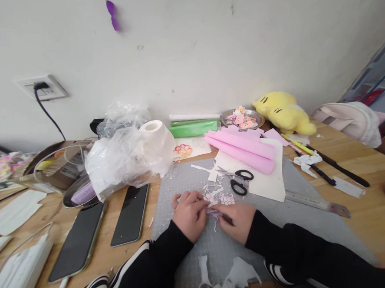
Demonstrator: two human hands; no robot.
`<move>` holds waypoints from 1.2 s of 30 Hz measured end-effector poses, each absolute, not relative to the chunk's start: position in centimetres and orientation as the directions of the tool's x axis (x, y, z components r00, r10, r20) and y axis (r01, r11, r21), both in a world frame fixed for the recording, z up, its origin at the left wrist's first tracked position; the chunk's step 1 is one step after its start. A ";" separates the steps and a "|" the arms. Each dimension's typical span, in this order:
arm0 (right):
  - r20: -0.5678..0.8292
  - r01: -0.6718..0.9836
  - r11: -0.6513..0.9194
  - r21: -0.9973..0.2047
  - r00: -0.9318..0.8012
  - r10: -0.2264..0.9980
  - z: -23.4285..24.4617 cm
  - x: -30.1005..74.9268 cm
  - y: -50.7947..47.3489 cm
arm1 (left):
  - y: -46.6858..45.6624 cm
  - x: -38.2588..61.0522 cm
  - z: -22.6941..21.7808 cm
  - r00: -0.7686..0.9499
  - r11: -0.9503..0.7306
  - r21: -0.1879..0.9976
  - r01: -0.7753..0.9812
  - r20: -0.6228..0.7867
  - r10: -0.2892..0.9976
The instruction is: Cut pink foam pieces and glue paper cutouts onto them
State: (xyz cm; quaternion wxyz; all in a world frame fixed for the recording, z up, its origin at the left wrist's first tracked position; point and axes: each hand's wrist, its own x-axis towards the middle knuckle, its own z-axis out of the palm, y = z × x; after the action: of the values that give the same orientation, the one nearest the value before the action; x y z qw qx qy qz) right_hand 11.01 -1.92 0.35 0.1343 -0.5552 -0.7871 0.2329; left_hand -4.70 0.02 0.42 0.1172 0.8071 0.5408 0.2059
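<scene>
Both hands rest close together on a grey cutting mat. My left hand is curled, its fingertips pressing down a small pink and white paper cutout. Beside it, my right hand is closed around a thin dark tool, its tip against the cutout. Several white paper scraps lie on the mat near my sleeves. Black-handled scissors lie just beyond my hands.
Rolled pink sheets and white paper lie behind the scissors, a metal ruler to the right. Two phones lie at the left, near a crumpled plastic bag and tissue roll. A yellow plush, pens and a sticker bowl sit at the back.
</scene>
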 end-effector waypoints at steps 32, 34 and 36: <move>-0.062 0.829 0.293 -0.477 -0.364 0.929 1.0 10.9 -2.0 | 0.5 -4.6 0.3 0.345 -0.382 0.406 0.830 0.165 0.924; -0.068 0.832 0.299 -0.468 -0.371 0.926 1.0 10.9 -2.0 | 0.4 -4.7 0.6 0.406 -0.444 0.359 0.821 0.181 0.896; -0.075 0.828 0.301 -0.473 -0.378 0.923 1.0 10.9 -2.0 | 0.2 -4.9 1.0 0.504 -0.537 0.293 0.791 0.185 0.844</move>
State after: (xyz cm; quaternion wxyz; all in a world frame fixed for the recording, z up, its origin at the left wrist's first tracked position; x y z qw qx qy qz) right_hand 10.94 -2.01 1.00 0.1061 -0.5475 -0.7995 0.2230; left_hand -4.90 0.24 0.99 0.0850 0.8630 0.4736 0.1540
